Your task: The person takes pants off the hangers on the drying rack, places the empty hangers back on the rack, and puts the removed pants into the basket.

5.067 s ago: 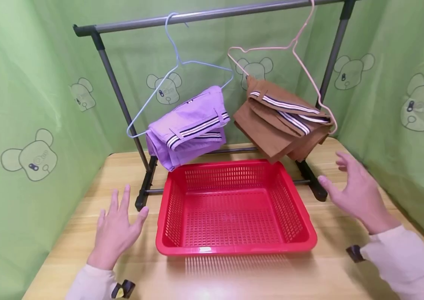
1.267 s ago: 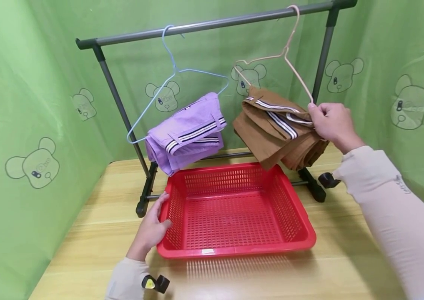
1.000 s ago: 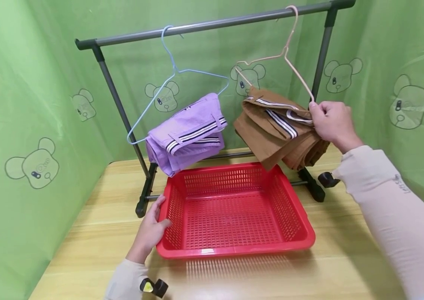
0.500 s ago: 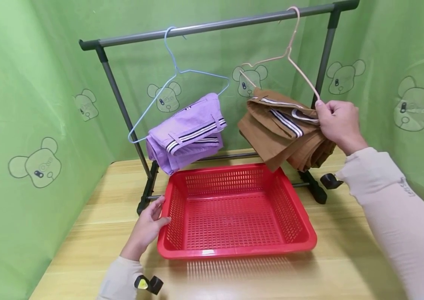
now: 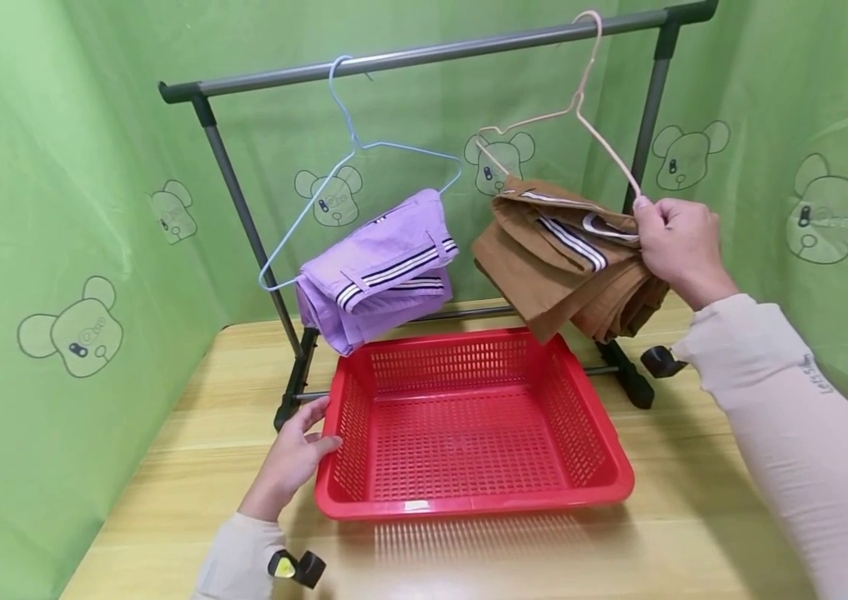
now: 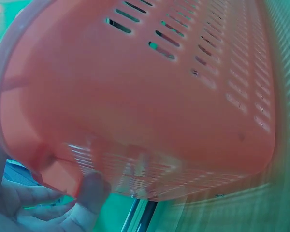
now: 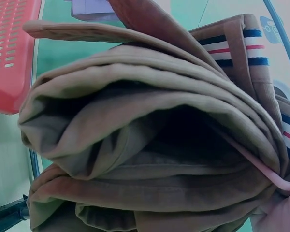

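Folded brown trousers (image 5: 544, 250) with a striped waistband hang over the lower bar of a pink hanger (image 5: 604, 146). My right hand (image 5: 682, 246) grips their right end at the hanger's lower corner. In the right wrist view, the pink hanger bar (image 7: 261, 166) runs out of the trousers' rolled layers (image 7: 150, 116) to that hand. My left hand (image 5: 292, 454) holds the left rim of a red plastic basket (image 5: 469, 502), thumb over the rim and fingers along its outside. Folded lilac trousers (image 5: 386, 258) hang on a blue hanger (image 5: 353, 142), untouched.
A grey metal clothes rack (image 5: 431, 56) with black feet (image 5: 629, 379) stands behind the basket on a wooden table (image 5: 191, 467). The basket sits in front, partly below the hanging trousers. Green curtains (image 5: 3, 250) enclose three sides.
About five seconds ago both hands were open and apart from everything. Since then the left has taken the basket rim and the right the brown trousers and hanger corner; both have stayed there lately.
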{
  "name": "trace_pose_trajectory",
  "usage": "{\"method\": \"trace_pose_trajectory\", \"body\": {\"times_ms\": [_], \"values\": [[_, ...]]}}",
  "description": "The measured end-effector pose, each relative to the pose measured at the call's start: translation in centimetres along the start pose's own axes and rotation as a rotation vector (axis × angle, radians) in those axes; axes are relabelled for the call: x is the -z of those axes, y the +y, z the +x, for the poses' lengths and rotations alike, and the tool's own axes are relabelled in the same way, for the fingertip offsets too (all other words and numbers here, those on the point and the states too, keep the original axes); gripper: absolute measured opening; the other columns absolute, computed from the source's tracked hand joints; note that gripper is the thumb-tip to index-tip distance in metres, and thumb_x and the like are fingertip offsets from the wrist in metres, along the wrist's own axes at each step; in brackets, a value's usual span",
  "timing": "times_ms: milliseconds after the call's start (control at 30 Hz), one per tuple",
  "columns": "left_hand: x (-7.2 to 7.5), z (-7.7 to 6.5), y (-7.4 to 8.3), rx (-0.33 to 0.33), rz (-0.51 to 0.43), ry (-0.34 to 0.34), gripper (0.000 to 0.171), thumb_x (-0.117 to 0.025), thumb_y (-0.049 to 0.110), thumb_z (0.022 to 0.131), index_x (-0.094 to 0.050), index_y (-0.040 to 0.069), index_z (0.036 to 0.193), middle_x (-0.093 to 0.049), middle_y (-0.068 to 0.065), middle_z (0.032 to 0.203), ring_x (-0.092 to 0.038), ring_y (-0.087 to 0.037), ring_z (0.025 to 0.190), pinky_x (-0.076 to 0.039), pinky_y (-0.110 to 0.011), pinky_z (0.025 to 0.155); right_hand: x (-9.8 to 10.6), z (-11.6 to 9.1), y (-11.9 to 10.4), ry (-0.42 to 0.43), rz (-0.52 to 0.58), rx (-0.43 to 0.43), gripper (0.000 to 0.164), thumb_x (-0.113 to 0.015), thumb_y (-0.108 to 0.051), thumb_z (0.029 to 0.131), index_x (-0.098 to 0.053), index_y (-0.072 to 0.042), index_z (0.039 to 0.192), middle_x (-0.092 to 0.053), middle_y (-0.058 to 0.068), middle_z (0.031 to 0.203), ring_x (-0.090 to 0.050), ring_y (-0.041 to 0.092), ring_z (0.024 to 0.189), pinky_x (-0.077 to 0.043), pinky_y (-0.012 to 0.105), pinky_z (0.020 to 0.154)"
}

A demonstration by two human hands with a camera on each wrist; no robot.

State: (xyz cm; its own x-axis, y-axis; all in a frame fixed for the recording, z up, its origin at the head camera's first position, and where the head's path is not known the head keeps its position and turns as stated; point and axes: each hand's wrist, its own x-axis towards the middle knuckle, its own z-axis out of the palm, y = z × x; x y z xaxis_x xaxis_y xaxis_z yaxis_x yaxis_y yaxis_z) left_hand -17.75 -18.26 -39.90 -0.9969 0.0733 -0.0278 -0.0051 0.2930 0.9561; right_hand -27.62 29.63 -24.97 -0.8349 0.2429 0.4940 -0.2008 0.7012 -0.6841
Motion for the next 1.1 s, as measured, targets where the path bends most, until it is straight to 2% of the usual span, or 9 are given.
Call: {"method": "trace_pose_trajectory", "body": {"times_ms": [233, 567, 800, 1100], "values": [[-0.10, -0.04, 0.10, 0.030, -0.020, 0.001, 0.062, -0.059, -0.007, 0.087, -0.037, 0.000, 0.145, -0.049, -0.026, 0.129, -0.060, -0.034, 0.104, -0.055, -0.041, 0.080, 0.03, -0.06, -0.08, -0.016, 0.024, -0.033, 0.053, -0.040, -0.048, 0.100, -0.056, -0.007, 0.071, -0.047, 0.001, 0.062, -0.041, 0.019, 0.062, -0.035, 0.031, 0.048], [-0.17, -0.01, 0.08, 0.031, -0.031, 0.002, 0.062, -0.058, -0.007, 0.088, -0.036, 0.002, 0.145, -0.051, -0.025, 0.125, -0.061, -0.035, 0.104, -0.056, -0.041, 0.080, 0.48, 0.11, -0.46, 0.071, 0.025, 0.003, 0.051, -0.044, -0.045, 0.100, -0.058, -0.008, 0.066, -0.047, -0.005, 0.054, -0.042, 0.016, 0.056, -0.033, 0.028, 0.045], [-0.17, -0.11, 0.20, 0.027, -0.038, 0.003, 0.062, -0.057, -0.007, 0.088, -0.036, 0.001, 0.145, -0.050, -0.026, 0.126, -0.061, -0.036, 0.105, -0.056, -0.041, 0.080, 0.76, -0.08, -0.65, 0.052, 0.035, -0.028, 0.051, -0.045, -0.046, 0.099, -0.060, -0.008, 0.069, -0.049, -0.004, 0.057, -0.042, 0.018, 0.061, -0.034, 0.028, 0.048], [-0.17, 0.06, 0.05, 0.033, -0.043, 0.003, 0.061, -0.057, -0.007, 0.088, -0.036, 0.001, 0.145, -0.051, -0.025, 0.124, -0.062, -0.035, 0.103, -0.056, -0.041, 0.080, 0.99, -0.56, -0.52, 0.070, 0.056, -0.033, 0.052, -0.045, -0.048, 0.099, -0.059, -0.008, 0.067, -0.047, -0.004, 0.055, -0.042, 0.018, 0.060, -0.033, 0.029, 0.052]]}}
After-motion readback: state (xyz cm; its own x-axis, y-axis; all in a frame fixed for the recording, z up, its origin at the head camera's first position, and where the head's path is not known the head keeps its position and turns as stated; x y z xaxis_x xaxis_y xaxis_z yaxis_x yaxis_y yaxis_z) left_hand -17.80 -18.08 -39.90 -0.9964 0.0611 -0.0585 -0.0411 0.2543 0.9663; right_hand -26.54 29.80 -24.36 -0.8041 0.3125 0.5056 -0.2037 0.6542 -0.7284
